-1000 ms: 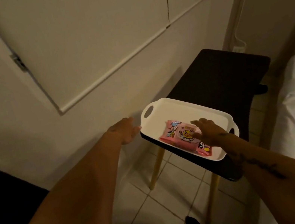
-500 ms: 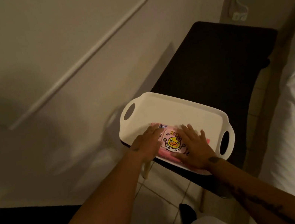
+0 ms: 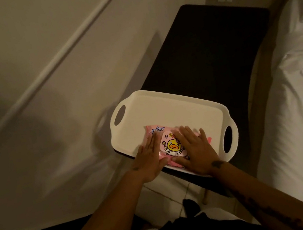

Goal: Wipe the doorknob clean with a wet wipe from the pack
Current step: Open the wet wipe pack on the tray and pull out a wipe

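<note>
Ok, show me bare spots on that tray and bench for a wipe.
The tray is bare from the wet wipe pack to its far rim, plus a strip by the right handle. The dark bench top beyond the tray is bare. Crowded: the near edge, where the left hand and right hand lie flat on the pack.

white tray point(image 3: 165, 108), dark bench point(image 3: 205, 44) (bed point(image 3: 299, 119) beside)

Left hand point(image 3: 150, 160) and right hand point(image 3: 196, 150) cover both ends of the wipe pack point(image 3: 173, 146)
</note>
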